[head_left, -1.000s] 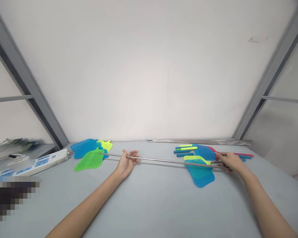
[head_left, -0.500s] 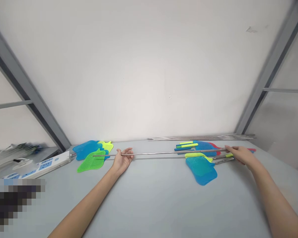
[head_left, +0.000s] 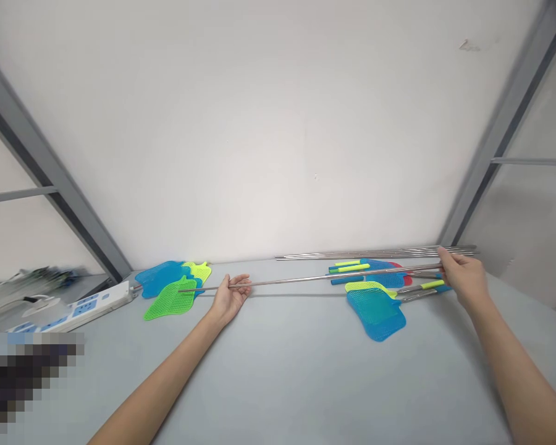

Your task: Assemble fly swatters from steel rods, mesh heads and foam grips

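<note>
A long thin metal rod (head_left: 296, 280) spans between my hands above the table, its right side tilted slightly up. My left hand (head_left: 230, 296) is closed loosely round its left part, palm up, with the thumb against it. Pinched in the fingers of my right hand (head_left: 466, 278) is the right end. The rod's left tip lies over a green fly swatter head (head_left: 171, 300). Near it are blue (head_left: 160, 278) and yellow (head_left: 201, 271) swatter heads. Below my right hand lie fly swatters with a blue head (head_left: 377, 315), metal shafts and coloured handles.
More metal rods (head_left: 315, 256) lie along the wall at the back. Coloured swatter handles (head_left: 347, 279) and a blue-and-red swatter head (head_left: 389, 279) rest before them. At the left is a white power strip (head_left: 95, 306) with a cable. Grey frame posts flank the table.
My right hand has moved right and slightly up, raising the rod's right side. My left hand stays nearly in place round the rod.
</note>
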Motion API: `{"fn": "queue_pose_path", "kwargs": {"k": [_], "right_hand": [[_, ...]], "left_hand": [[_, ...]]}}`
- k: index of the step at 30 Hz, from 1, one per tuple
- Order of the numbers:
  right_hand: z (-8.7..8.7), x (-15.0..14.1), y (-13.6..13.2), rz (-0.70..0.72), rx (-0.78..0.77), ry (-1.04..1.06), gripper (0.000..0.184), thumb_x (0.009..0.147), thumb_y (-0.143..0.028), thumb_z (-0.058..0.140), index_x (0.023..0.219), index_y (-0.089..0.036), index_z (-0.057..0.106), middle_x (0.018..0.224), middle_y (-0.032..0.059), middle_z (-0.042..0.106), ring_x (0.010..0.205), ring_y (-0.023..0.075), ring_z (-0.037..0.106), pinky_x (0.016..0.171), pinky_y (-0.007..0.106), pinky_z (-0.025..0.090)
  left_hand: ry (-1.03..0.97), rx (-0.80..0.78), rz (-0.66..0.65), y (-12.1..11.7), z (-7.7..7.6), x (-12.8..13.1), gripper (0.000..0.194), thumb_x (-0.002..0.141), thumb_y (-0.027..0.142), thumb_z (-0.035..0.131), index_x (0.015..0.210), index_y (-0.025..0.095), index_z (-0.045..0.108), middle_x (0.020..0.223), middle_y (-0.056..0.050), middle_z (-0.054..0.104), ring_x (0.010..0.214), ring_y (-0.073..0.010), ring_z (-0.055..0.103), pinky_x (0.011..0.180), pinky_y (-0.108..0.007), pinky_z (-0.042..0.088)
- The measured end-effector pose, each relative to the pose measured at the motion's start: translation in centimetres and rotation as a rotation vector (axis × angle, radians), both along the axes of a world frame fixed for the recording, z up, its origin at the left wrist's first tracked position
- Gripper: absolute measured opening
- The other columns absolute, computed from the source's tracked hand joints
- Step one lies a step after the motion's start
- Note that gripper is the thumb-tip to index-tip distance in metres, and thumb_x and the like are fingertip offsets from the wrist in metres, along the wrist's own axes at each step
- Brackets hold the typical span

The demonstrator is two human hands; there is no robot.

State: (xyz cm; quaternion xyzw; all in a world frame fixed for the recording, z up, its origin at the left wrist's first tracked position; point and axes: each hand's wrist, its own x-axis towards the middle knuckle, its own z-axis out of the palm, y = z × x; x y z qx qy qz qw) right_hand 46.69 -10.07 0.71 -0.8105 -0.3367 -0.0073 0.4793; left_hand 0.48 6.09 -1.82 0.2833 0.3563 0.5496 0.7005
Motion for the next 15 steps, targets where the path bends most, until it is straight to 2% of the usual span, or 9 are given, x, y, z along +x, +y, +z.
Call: {"fn": "queue_pose_path", "kwargs": {"k": [5,15], "right_hand": [[0.25,-0.11,-0.05,-0.053,0.056,0.108,0.04,0.075,-0.05,0.044,0.057,-0.014,0.05,0.043,0.0033,0.045,0.043,0.0133,0.043,0.05,0.027,0.037],[0.73,-0.93,-0.24,-0.103,0.086,0.122,0.037,0.074,-0.044,0.047,0.054,-0.014,0.051,0.038,0.0004,0.042,0.042,0.0118,0.041,0.054,0.026,0.036]], "left_hand": [[0.015,0.01,-0.012,0.1,-0.13,0.01,0.05,0.093,0.028,0.023,0.073,0.005,0.063,0.059,-0.013,0.061,0.048,-0.0133,0.055,0.051,-0.026,0.048],[0.037,0.013,-0.017,0.04,-0.01,-0.03,0.049,0.093,0.027,0.023,0.073,0.006,0.063,0.058,-0.011,0.061,0.049,-0.0133,0.056,0.052,-0.026,0.049]]}}
